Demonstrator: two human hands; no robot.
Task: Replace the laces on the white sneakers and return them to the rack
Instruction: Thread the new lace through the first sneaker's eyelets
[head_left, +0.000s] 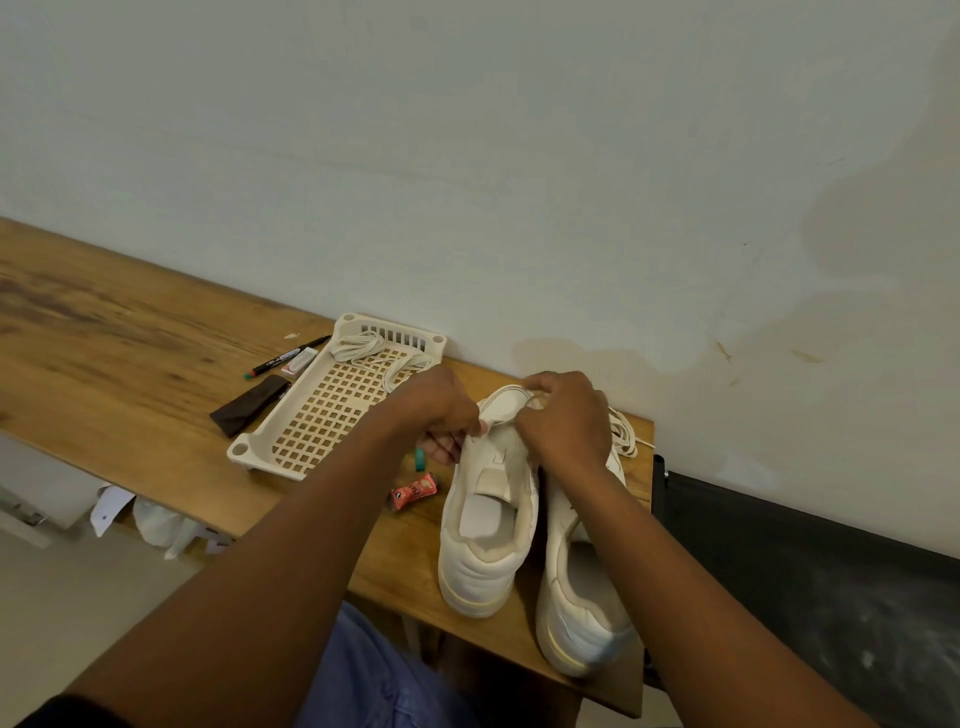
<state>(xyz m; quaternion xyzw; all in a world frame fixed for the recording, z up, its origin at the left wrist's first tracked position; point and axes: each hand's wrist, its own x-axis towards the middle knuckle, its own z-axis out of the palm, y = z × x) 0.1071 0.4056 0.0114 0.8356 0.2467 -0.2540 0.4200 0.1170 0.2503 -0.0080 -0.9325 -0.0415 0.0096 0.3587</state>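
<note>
Two white sneakers stand side by side on the wooden table (130, 332), heels towards me. On the left sneaker (485, 525), which has no lace in its eyelets, both hands work near the toe. My left hand (441, 415) pinches its left edge. Over the toe my right hand (563, 415) curls, pinching something I cannot make out. My right forearm partly covers the right sneaker (582, 608). A loose white lace (626, 434) lies behind it by the wall. In the cream plastic rack (317, 415) to the left are coiled white laces (358, 345).
Beside the rack lie a marker (285, 357), a small white eraser-like block (300, 362) and a dark brown pouch (249, 399). A red sachet (413, 491) and a small green piece (420, 459) sit left of the sneakers. The wall runs close behind; the table ends just right of the sneakers.
</note>
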